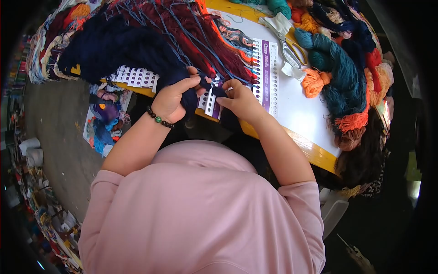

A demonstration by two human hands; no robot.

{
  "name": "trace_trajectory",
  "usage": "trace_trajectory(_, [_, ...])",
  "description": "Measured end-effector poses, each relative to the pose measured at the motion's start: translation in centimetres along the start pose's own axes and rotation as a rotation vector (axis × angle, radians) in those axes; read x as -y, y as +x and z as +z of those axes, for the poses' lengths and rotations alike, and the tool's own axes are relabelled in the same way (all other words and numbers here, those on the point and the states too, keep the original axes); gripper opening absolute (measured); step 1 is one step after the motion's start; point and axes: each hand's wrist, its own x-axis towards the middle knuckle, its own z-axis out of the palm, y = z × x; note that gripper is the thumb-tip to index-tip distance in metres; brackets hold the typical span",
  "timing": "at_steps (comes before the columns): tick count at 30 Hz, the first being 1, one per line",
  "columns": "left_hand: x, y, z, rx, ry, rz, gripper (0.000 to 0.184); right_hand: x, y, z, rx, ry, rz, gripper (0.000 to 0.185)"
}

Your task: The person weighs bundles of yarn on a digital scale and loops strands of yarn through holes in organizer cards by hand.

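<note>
My left hand [175, 96], with a beaded bracelet at the wrist, is closed on the end of a large dark navy thread bundle [123, 45]. Close to its right, the fingers of my right hand [235, 98] pinch navy thread at a white punched card [210, 102] near the table's front edge. Maroon threads [182, 27] with blue strands lie behind both hands. A purple and white card [266, 68] with a row of holes stands right of them, with threads at its left edge.
Scissors [289, 50] with yellow-lined handles lie on the white board [292, 105], beside an orange skein [315, 82]. Teal, navy and coral yarns [342, 86] are heaped at the right. More punched cards [134, 76] lie at the left front edge. Colourful threads [107, 114] hang lower left.
</note>
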Motion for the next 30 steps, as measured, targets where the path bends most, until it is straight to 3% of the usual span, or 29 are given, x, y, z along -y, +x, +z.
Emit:
trace_trajectory(1, [0.7, 1.4, -2.3, 0.155, 0.008, -0.018, 0.025, -0.9, 0.2, 0.3, 0.011, 0.07, -0.034, 0.033])
trace_trajectory(3, [0.8, 1.5, -2.2, 0.117, 0.158, -0.027, 0.032, 0.1, -0.7, 0.2, 0.023, 0.281, -0.052, 0.019])
trace_trajectory(4, [0.9, 1.4, -2.2, 0.074, 0.306, -0.038, 0.04, -0.1, -0.6, 0.3, 0.017, 0.284, -0.048, 0.019])
trace_trajectory(6, [1.5, 1.4, -2.0, 0.136, 0.521, -0.009, 0.057, -0.5, -0.4, 0.4, 0.091, 0.684, -0.017, 0.015])
trace_trajectory(7, [1.9, 1.5, -1.9, 0.189, 0.626, 0.025, 0.06, 0.5, -0.9, 0.1, 0.102, 0.634, 0.012, 0.016])
trace_trajectory(8, [1.7, 1.5, -1.5, 0.247, 0.89, 0.102, 0.068, 0.7, -1.0, -0.1, 0.096, 0.635, 0.014, 0.016])
trace_trajectory(10, [2.2, 2.1, -1.3, 0.38, 1.486, 0.71, 0.072, 1.1, -0.8, -0.5, 0.179, 0.532, 0.042, 0.023])
trace_trajectory(12, [2.5, 2.0, -0.9, 0.345, 1.488, 0.69, 0.072, 1.6, -1.0, -1.3, 0.2, 0.547, 0.132, 0.027])
trace_trajectory(14, [1.9, 2.0, -0.5, 0.359, 1.583, 0.528, 0.068, 1.6, -0.7, -1.3, 0.152, 0.623, 0.199, 0.026])
trace_trajectory(17, [2.1, 2.9, -1.5, 0.4, 1.28, 0.469, 0.057, 1.3, -0.2, -1.3, 0.159, 0.64, 0.225, 0.014])
trace_trajectory(18, [2.0, 2.6, -1.5, 0.275, 0.627, 0.038, 0.053, 1.1, 0.0, -1.3, 0.169, 0.649, 0.235, 0.012])
trace_trajectory(19, [1.6, 2.8, -2.3, 0.252, 0.315, -0.118, 0.053, 1.2, -0.1, -1.4, 0.121, 0.61, 0.261, 0.013])
trace_trajectory(23, [-1.2, 1.9, -3.4, 0.262, -0.035, -0.196, 0.061, 1.1, -0.1, -1.2, 0.095, 0.555, 0.302, 0.014])
trace_trajectory(26, [-0.9, 2.2, -3.1, 0.307, 0.766, 0.171, 0.07, 1.4, 0.2, -0.9, 0.075, 0.471, 0.325, 0.015])
trace_trajectory(27, [-0.7, 2.3, -2.8, 0.226, 1.373, 0.68, 0.065, 1.7, 0.0, -0.8, 0.063, 0.449, 0.328, 0.015])
trace_trajectory(28, [-0.6, 2.1, -2.6, 0.221, 1.373, 0.682, 0.065, 1.9, -0.1, -0.8, 0.05, 0.428, 0.33, 0.015])
trace_trajectory(30, [-0.4, 1.8, -2.1, 0.025, 1.536, 0.901, 0.056, 1.4, 0.2, -0.6, 0.058, 0.431, 0.3, 0.014])
